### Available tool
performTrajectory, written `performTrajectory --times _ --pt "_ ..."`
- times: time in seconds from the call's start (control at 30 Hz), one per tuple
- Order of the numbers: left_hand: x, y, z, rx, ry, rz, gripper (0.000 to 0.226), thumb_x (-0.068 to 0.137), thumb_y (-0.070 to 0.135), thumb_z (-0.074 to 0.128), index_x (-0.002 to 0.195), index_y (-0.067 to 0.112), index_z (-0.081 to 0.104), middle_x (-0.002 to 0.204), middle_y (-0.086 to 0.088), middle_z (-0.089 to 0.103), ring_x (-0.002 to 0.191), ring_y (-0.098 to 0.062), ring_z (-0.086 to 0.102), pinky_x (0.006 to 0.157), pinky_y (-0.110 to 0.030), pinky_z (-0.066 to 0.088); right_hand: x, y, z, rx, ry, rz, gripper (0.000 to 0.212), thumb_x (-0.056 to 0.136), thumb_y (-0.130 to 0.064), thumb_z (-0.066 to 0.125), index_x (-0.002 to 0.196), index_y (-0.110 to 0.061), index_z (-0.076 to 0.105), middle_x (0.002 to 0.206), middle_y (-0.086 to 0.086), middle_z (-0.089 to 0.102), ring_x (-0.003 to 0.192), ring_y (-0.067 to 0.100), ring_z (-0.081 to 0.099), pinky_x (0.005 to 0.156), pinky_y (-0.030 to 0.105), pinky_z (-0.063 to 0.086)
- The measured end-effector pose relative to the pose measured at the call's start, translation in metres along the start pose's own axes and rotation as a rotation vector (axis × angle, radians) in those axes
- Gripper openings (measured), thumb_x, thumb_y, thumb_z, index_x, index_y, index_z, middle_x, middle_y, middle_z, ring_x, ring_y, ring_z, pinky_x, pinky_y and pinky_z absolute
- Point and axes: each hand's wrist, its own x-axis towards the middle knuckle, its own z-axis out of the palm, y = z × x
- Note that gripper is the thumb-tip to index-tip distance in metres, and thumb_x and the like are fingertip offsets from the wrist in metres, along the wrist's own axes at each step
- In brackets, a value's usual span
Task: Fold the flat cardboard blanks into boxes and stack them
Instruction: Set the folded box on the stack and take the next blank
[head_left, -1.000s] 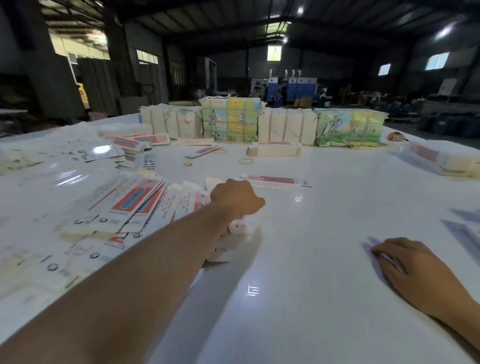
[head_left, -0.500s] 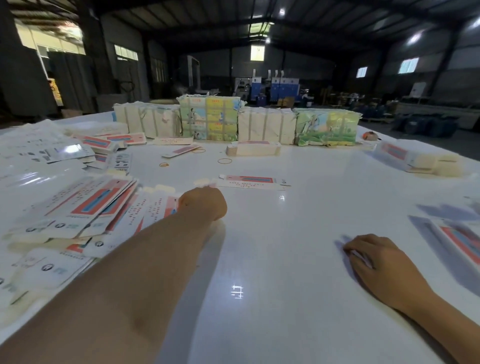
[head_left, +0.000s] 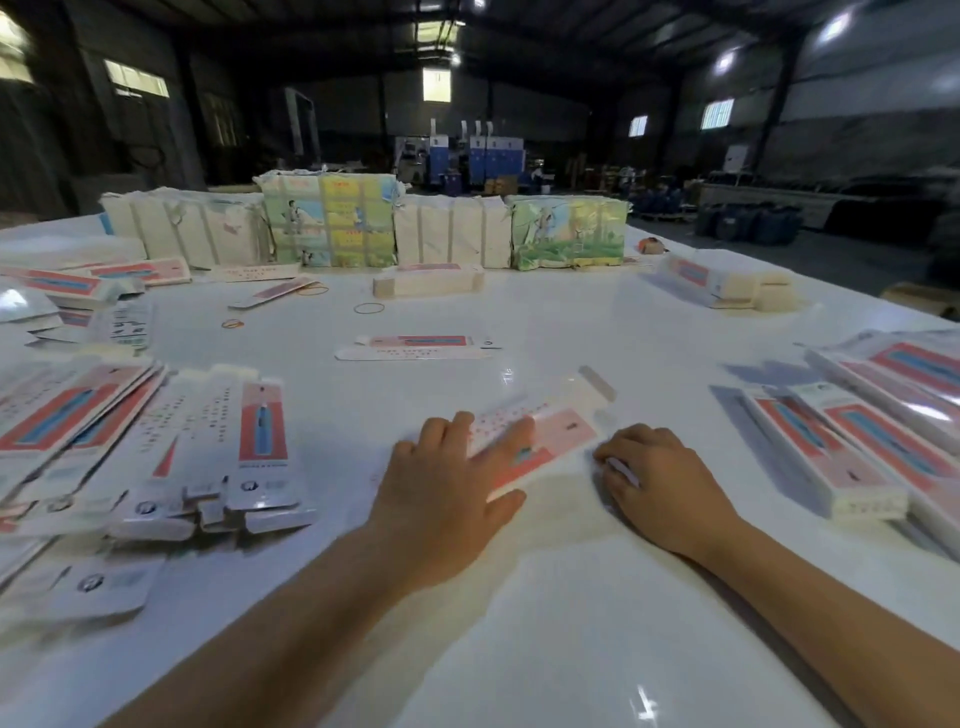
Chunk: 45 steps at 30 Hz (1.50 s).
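Lying near the middle of the tabletop (head_left: 545, 623), a little toward its near edge, the flat cardboard blank (head_left: 540, 423) sits between the person's two hands, its long side angled away toward the far right corner. The left hand (head_left: 447, 499) rests on its near end with fingers spread fairly straight, pressing it flat, a released grip rather than a pinch. The right hand (head_left: 657, 491) sits just beside the blank's right edge with its fingers curled down against the tabletop; something pale shows under them, but I cannot tell whether that grip holds anything. The blank looks thin, light and springy, likely to skid on this glossy surface and to crease if bent away from its scored lines. A fair judgement is to take it by the long edges near the middle, thumb on one side and fingers on the other, and squeeze so the sleeve pops open, leaving the end flaps free for tucking. A loose heap of blanks (head_left: 156, 447) lies by the left edge, and folded boxes (head_left: 831, 457) line the right edge.
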Motion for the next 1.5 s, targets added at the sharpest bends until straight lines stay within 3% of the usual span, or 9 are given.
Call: performTrajectory --times 0.13,0.4,0.53,0.63,0.83,1.03,1.17,1.37,1.5 --pt "-0.008 0.011 0.005 0.099 0.01 0.071 0.075 0.08 0.072 -0.002 0.147 0.038 0.005 0.136 -0.004 0.033 0.115 -0.024 0.032 0.09 -0.036 0.03 -0.001 -0.002 -0.005 0.004 -0.035 0.021 0.031 0.089 -0.018 0.05 0.117 -0.017 0.063 0.112 0.006 0.058 0.108 0.028 0.047 0.083 0.035 0.042" --pt "0.0 0.008 -0.007 0.058 0.011 0.033 0.073 0.088 0.066 0.017 0.149 0.03 -0.002 0.136 -0.001 0.039 0.114 -0.021 0.038 0.085 -0.031 0.037 0.003 0.006 -0.004 0.179 0.157 0.117 0.019 0.088 -0.01 0.054 0.072 -0.006 0.063 0.075 0.002 0.058 0.07 0.02 0.055 0.054 0.019 0.033" --pt "-0.002 0.003 -0.013 -0.032 0.177 0.03 0.07 0.084 0.06 0.042 0.14 0.019 0.043 0.097 -0.005 0.065 0.081 -0.025 0.059 0.055 -0.032 0.044 -0.003 -0.002 -0.01 0.462 0.459 0.104 0.014 0.089 -0.009 0.056 0.084 -0.018 0.066 0.081 -0.006 0.064 0.076 0.001 0.058 0.063 0.007 0.041" --pt "-0.001 0.001 -0.018 -0.032 0.113 -0.046 0.08 0.08 0.066 0.007 0.148 0.026 0.021 0.11 0.002 0.058 0.092 -0.017 0.054 0.058 -0.025 0.036 -0.007 -0.01 -0.011 0.465 0.499 0.001 0.019 0.091 -0.002 0.055 0.1 -0.01 0.07 0.089 -0.002 0.063 0.082 0.003 0.059 0.068 0.006 0.041" --pt "0.002 -0.002 -0.004 -0.107 0.177 -0.052 0.087 0.067 0.069 -0.013 0.146 0.034 -0.001 0.119 0.011 0.048 0.1 -0.01 0.045 0.062 -0.019 0.029 -0.008 -0.021 -0.007 0.546 0.384 -0.05 0.024 0.091 -0.002 0.055 0.109 -0.008 0.07 0.092 -0.004 0.059 0.082 0.004 0.058 0.067 0.008 0.04" --pt "0.0 -0.001 -0.006 -0.239 0.153 -0.021 0.088 0.063 0.072 -0.013 0.144 0.039 0.003 0.118 0.014 0.048 0.102 -0.008 0.045 0.061 -0.019 0.029 -0.011 -0.028 -0.009 0.676 0.378 -0.072 0.017 0.09 -0.009 0.059 0.083 -0.023 0.066 0.083 0.0 0.061 0.067 0.015 0.056 0.062 0.035 0.048" --pt "0.001 -0.003 -0.001 -0.244 0.163 0.014 0.082 0.069 0.073 -0.006 0.144 0.041 0.005 0.119 0.014 0.049 0.103 -0.01 0.045 0.065 -0.021 0.035 -0.01 -0.028 -0.009 0.743 0.347 0.01 0.016 0.089 -0.013 0.061 0.074 -0.015 0.065 0.068 0.0 0.06 0.057 0.01 0.055 0.057 0.02 0.043" --pt "0.002 -0.01 0.005 -0.135 0.133 0.059 0.078 0.08 0.075 0.03 0.145 0.039 0.007 0.125 0.014 0.049 0.106 -0.01 0.045 0.066 -0.019 0.031 -0.006 -0.028 -0.003 0.837 0.103 0.168 0.057 0.094 -0.014 0.055 0.139 -0.037 0.029 0.092 -0.01 0.064 0.058 -0.001 0.056 0.056 0.013 0.047" --pt "0.002 -0.006 0.006 -0.068 0.148 0.1 0.077 0.082 0.073 0.028 0.146 0.036 0.006 0.126 0.012 0.049 0.106 -0.011 0.046 0.067 -0.021 0.03 -0.005 -0.027 -0.002 0.728 0.092 0.111 0.034 0.095 -0.008 0.05 0.124 -0.024 0.057 0.084 -0.019 0.064 0.056 -0.005 0.054 0.055 0.007 0.04"
